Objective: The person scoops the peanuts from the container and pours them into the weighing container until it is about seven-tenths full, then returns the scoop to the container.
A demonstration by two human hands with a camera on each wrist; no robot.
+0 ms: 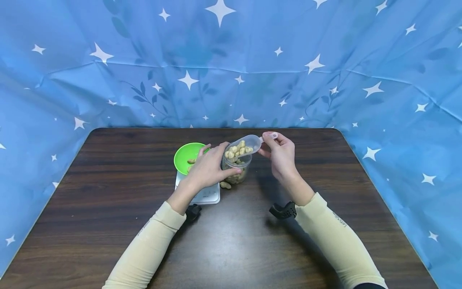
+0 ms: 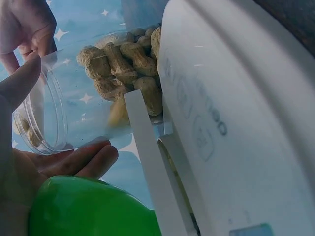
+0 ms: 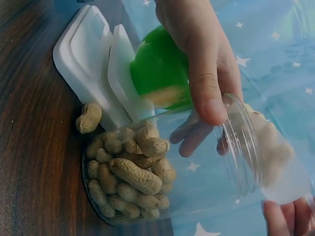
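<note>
Pinching the clear plastic scoop [image 1: 254,141] by its handle in my right hand [image 1: 281,157], I hold its load of peanuts [image 1: 238,149] over the jar [image 3: 197,196], near the desk's [image 1: 325,168] far edge, midway between its sides. My left hand [image 1: 209,167] grips the jar's smooth, probably slippery rim. Light and fairly stiff, the scoop likely tips nose-heavy, so pinching close behind its bowl seems surest.

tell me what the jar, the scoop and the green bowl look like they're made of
Jar: probably clear plastic, though glass is possible; smooth, see-through wall and threaded rim.
Scoop: likely translucent plastic, slightly milky; the peanuts in it show through.
Green bowl: apparently plastic with a soft sheen; smooth, evenly coloured outside.
</note>
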